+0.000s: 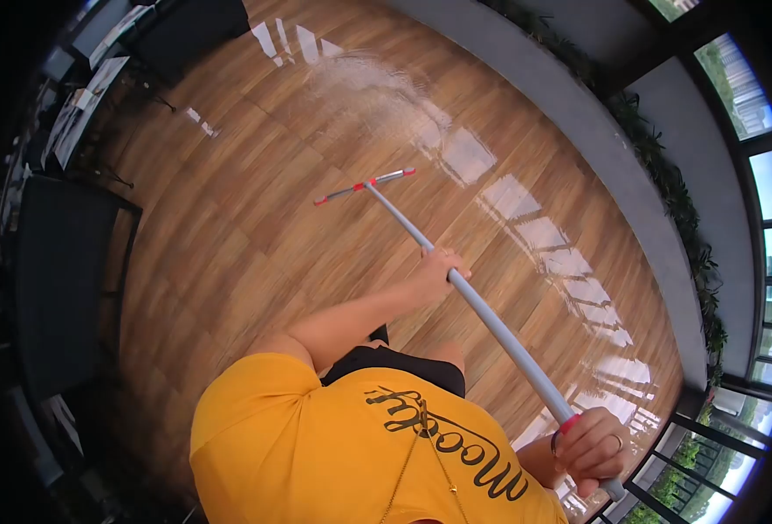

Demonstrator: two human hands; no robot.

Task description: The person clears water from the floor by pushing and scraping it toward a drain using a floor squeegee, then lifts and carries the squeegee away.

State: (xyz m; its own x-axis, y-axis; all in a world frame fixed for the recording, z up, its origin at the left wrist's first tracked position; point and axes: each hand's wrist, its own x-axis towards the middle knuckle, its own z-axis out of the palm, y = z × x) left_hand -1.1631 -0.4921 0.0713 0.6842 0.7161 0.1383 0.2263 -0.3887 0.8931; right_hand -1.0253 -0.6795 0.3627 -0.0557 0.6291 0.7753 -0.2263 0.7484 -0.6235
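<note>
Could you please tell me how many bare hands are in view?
2: the left hand grips the long grey pole partway along, and the right hand grips it near the end away from the red-and-silver squeegee head.

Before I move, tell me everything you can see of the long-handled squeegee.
The long-handled squeegee has a smooth grey pole, seemingly thinner toward the head, and a narrow silvery crossbar with red ends and a red centre. The pole slants; the left hand grips it partway, the right hand near its top, by a red collar. Whether the crossbar touches the floor is unclear.
</note>
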